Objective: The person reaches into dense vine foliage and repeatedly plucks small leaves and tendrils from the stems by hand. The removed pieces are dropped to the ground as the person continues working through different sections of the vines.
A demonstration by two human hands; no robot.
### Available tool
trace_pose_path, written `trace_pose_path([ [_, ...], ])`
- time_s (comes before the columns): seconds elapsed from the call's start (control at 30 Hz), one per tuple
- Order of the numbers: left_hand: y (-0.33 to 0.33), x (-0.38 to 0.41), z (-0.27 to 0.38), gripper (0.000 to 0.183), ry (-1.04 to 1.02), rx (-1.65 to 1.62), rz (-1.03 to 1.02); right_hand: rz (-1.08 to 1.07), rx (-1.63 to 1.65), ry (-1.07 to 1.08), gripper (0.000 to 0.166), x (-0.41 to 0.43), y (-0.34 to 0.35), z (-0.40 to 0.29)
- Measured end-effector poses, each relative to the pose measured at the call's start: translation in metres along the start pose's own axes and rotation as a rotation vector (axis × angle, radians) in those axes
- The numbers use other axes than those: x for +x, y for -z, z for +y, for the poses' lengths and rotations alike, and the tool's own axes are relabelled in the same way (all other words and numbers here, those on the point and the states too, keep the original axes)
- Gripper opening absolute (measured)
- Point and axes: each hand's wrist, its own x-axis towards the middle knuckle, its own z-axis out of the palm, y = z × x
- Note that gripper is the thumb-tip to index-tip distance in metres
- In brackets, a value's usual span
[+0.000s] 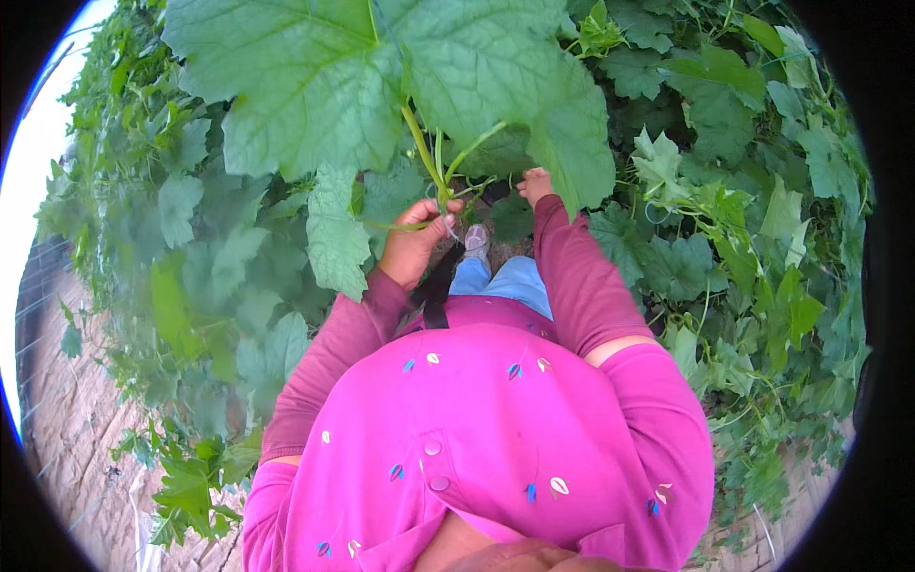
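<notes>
Pinched between the thumb and fingers of my left hand (422, 239) is a green vine stem (442, 191), with a thin pale string at the fingertips. Several stalks branch upward from that point, below large lobed vine leaves (486, 79) that fill the top middle of the view. My right hand (535, 186) is a little to the right, beside a hanging leaf that partly covers it; whether its fingers hold anything cannot be made out. A black strap (437, 286) hangs below my left hand.
Dense climbing vines (236, 236) rise on the left and more foliage (715, 243) on the right. Wire or string netting (43, 322) runs along the far left edge. Pale, creased ground (78, 407) shows at lower left. My shoe (477, 243) is below the hands.
</notes>
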Motion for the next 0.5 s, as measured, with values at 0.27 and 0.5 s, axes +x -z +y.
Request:
trace_pose_path([
  [0.27,-0.006,0.006,0.006,0.017,-0.022,-0.034,0.069,-0.114,-1.013,0.371,0.034,-0.141,-0.101,-0.15],
  [0.5,-0.011,0.011,0.01,0.018,-0.013,-0.063,0.105,-0.355,-0.887,0.607,0.026,-0.203,-0.123,-0.193],
])
